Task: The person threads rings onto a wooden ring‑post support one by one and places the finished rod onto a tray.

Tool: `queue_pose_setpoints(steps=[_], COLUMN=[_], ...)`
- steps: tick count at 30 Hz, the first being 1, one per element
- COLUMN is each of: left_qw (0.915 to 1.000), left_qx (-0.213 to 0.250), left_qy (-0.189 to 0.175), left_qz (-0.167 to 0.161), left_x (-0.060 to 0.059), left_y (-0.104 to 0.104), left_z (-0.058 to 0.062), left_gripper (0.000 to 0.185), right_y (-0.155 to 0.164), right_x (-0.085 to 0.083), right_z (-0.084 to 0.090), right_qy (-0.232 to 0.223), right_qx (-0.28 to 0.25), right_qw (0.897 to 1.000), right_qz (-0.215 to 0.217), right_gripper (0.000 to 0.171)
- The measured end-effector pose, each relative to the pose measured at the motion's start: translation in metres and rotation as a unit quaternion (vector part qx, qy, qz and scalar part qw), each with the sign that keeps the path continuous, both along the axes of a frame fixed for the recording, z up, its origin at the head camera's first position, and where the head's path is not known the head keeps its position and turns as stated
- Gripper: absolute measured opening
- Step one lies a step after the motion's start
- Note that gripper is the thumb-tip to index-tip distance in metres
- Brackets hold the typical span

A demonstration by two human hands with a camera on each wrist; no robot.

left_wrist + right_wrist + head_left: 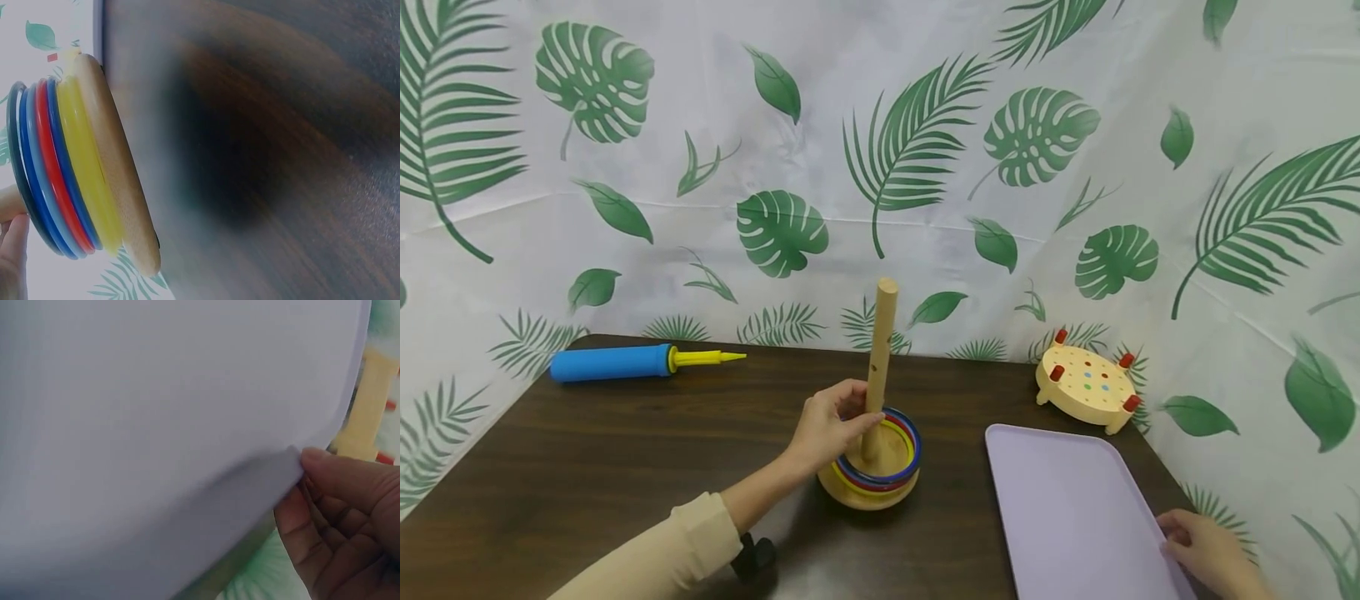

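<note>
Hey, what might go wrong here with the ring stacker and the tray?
1. The left hand grips at the foot of the tall peg; pulling a ring sideways may tip the stacker, since nothing else steadies it.
2. The right hand touches only the tray rim near the table corner; a nudge might slide it off the edge.
3. The peg board sits close behind the tray and could get bumped.

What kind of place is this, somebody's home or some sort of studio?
Probably a staged recording corner, not a home: a leaf-print sheet hangs as backdrop around a dark wooden table laid with a ring-stacking toy, a lilac tray and a blue pump.
</note>
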State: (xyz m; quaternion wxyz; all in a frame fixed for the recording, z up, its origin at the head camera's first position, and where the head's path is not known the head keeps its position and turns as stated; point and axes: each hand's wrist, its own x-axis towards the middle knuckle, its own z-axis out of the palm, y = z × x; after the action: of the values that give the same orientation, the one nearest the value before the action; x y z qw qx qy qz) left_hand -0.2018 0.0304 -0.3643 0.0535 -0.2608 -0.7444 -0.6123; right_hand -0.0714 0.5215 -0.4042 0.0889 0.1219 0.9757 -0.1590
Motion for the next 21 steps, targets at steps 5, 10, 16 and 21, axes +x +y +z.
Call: queue_pose_setpoints(steps=[5, 10, 16, 21], left_qw=[1.0, 0.9999, 0.9998, 0.9997], left_qx=[0.007, 0.015, 0.016, 0.006], left_qy=[-0.001, -0.003, -0.009, -0.017], left_qz=[-0.001, 0.003, 0.01, 0.017], left_x=[0.0, 0.0, -0.002, -0.001], left_y=[-0.004, -0.008, -0.011, -0.014], left_z=[0.005, 0.01, 0.012, 0.015], left_gripper=[0.021, 0.02, 0.021, 0.022], right_y=[-0.041, -0.088, -0.142, -0.182], right_x=[-0.013, -0.029, -0.047, -0.058], right_z=[0.001, 0.003, 0.004, 0.002], right_qy=[0.019, 0.023, 0.023, 0.044], right_qx=[-0.054, -0.094, -0.111, -0.128], right_qw=[0.998, 0.995, 0.994, 0.991], right_qz=[-0.008, -0.007, 0.004, 0.023], right_gripper=[0.022, 0.022, 0.02, 0.018])
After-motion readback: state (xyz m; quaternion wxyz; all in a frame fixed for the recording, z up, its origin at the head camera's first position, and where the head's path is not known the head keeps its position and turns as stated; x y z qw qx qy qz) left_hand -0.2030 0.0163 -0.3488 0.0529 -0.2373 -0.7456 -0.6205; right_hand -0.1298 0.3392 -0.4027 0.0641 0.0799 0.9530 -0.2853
